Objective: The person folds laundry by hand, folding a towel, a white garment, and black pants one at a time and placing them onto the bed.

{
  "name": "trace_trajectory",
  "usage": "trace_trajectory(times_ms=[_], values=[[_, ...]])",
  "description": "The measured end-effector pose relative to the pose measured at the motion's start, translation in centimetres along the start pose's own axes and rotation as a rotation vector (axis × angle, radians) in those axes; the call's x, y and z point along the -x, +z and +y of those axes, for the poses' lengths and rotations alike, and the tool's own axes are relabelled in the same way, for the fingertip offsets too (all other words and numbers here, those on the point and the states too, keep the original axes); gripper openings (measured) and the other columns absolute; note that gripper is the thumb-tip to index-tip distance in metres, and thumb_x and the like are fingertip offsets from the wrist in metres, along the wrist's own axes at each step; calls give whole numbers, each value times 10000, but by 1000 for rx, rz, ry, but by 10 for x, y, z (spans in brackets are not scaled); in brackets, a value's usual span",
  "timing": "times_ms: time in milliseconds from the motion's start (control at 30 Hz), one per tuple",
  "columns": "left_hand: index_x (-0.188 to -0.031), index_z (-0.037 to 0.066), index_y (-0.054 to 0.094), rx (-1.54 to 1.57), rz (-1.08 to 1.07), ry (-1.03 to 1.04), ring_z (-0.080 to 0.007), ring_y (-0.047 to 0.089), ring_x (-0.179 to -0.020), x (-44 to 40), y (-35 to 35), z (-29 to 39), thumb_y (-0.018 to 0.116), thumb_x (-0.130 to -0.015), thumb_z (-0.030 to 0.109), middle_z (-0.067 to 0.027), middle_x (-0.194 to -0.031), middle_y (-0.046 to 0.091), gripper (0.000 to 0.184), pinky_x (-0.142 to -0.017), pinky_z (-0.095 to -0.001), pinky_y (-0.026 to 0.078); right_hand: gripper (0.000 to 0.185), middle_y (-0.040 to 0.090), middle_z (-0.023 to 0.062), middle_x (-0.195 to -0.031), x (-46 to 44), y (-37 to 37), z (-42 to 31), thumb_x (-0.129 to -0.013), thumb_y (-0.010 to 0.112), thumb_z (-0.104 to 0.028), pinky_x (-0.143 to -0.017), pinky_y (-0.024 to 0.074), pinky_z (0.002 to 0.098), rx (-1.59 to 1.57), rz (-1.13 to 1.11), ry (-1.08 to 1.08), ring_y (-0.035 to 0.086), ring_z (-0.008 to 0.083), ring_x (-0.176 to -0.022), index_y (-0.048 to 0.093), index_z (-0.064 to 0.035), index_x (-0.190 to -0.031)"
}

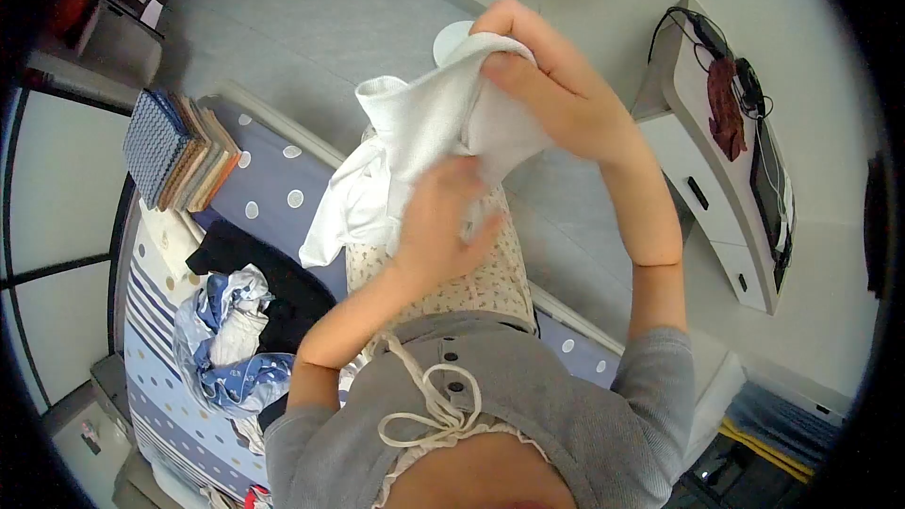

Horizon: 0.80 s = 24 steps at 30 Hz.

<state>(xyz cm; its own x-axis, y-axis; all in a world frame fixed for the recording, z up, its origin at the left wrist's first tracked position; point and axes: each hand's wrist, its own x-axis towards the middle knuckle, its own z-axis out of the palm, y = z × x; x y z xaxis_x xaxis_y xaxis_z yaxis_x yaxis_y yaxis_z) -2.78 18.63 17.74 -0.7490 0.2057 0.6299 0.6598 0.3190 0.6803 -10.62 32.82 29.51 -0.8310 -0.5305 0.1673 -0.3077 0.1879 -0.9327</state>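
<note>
One white fabric item [424, 123] is held up over the bed's [269, 165] long edge, above the person's patterned trousers [481, 292], its loose folds hanging toward the bed. The right hand [556, 94], beyond that edge, is closed on the item's upper border, thumb on the near face and fingers curled behind. The left hand [441, 217], nearer the bed, is blurred and looks partly open, thumb parted from the fingers, close against the folds; whether it has caught any fabric, I cannot tell. The fabric should be light, soft and limp, neither fragile nor very slippery, its slightly textured face giving fingertips some bite. It would likely sag from a single hold, so the firmer border suits a pinch better than a loose middle fold; two spaced holds would spread it flatter. On the bed lie crumpled clothes [236, 330] and, at one end, a folded stack [179, 151].
</note>
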Motion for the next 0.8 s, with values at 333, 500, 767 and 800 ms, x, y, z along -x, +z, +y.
trace_trajectory(times_ms=[333,500,767,800], values=[[-1026,40,455,367,-363,-505,-155,493,-754,16,38,-84,543,-780,111,-57,-765,515,271,-789,-298,350,221,543,19,-926,3,-15,47,-872,454,-213,-745,437,257,-833,195,149,530,112,-855,509,-55,-1015],[-905,14,538,732,-720,-657,-52,437,-607,23,28,-74,538,-766,54,-15,-658,500,145,-558,-222,383,306,553,101,-1055,25,-54,104,-862,462,-210,-849,423,321,-1101,340,132,540,214,-974,493,8,-1074],[-899,33,587,188,-510,-211,-122,563,-687,13,-36,-28,590,-675,4,-84,-773,597,226,-586,-255,427,425,588,127,-944,85,-36,122,-683,647,-129,-770,441,342,841,43,165,559,242,-891,518,-67,-1083],[-890,41,590,130,-535,-85,-128,562,-663,11,-34,-26,590,-673,2,-84,-753,590,220,-569,-258,423,448,558,112,-1041,80,-10,95,-666,672,-138,-851,393,345,685,-71,90,511,240,-994,524,-80,-1086]])
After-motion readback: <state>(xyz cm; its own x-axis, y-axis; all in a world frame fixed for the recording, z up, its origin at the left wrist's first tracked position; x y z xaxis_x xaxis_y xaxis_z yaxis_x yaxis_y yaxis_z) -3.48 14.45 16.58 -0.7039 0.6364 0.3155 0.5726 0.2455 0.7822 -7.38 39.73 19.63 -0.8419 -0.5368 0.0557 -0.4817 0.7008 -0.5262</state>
